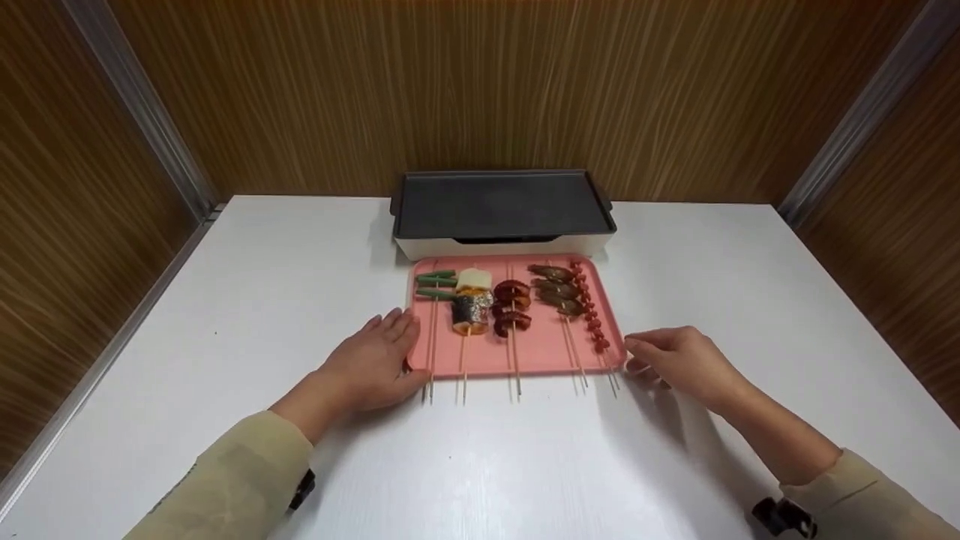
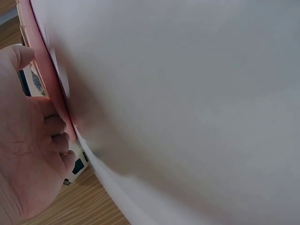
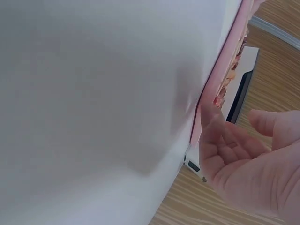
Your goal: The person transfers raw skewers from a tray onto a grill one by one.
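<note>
A pink tray (image 1: 487,354) lies on the white table in the head view. Across it are several skewers: green pods (image 1: 436,283), a white piece with a silver-skinned chunk (image 1: 471,311), curled dark red pieces (image 1: 512,325), brown shrimp-like pieces (image 1: 556,289) and small red bits (image 1: 592,319). Their sticks reach past the front rim. My left hand (image 1: 375,361) is against the tray's left side, fingers relaxed, thumb toward the front corner. At the right rim, my right hand (image 1: 679,364) has its fingertips right at the edge; in the right wrist view its thumb (image 3: 263,121) stands apart.
Directly behind the tray stands a white griddle with a dark flat plate (image 1: 502,206). Wood-grain panels (image 1: 487,90) enclose the back and both sides. White table surface (image 1: 300,262) extends left, right and in front of the tray.
</note>
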### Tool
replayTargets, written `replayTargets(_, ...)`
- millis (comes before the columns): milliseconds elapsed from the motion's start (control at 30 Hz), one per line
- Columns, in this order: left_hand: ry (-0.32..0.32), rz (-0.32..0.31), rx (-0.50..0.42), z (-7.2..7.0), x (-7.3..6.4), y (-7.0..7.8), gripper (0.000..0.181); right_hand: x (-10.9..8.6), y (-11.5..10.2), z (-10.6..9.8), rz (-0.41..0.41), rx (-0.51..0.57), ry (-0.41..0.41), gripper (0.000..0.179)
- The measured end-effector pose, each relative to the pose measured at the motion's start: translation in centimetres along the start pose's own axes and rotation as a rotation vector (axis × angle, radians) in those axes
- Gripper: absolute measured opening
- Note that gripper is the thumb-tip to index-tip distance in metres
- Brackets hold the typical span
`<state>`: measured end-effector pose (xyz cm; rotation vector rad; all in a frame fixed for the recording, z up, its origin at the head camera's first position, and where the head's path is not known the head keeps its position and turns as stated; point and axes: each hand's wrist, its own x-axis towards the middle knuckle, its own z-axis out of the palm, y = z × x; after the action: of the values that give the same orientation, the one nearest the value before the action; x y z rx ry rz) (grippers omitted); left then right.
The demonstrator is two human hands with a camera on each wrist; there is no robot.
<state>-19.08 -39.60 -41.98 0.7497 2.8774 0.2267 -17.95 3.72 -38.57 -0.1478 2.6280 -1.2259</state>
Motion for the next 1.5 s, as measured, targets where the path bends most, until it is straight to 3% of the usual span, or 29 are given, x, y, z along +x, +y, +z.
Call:
replayTargets(233, 0.008, 0.007, -0.003, 0.0, -0.1, 0.0, 0.085, -0.2, 0.0, 0.8, 0.149, 0.224, -0.105, 0.056)
replayTargets(600, 0.014, -0.004, -0.019, 0.0, -0.1, 0.1, 0.084, 0.2, 0.0, 1.4, 0.247, 0.511, -0.173, 0.066)
replayTargets(967, 0.013, -0.013, -0.016, -0.1, -0.1, 0.0, 0.085, 0.0, -0.2, 1.1, 0.242, 0.610, -0.151, 0.043)
replayTargets(1167, 0.018, -0.007, -0.024, -0.2, -0.1, 0.1, 0.084, -0.3, -0.6, 0.8, 0.246, 0.614, -0.109, 0.041)
replayTargets(1500, 0.015, -0.008, -0.032, -0.1, 0.0, 0.2, 0.085, -1.7, -1.2, 0.0, 0.237, 0.652, -0.137, 0.026)
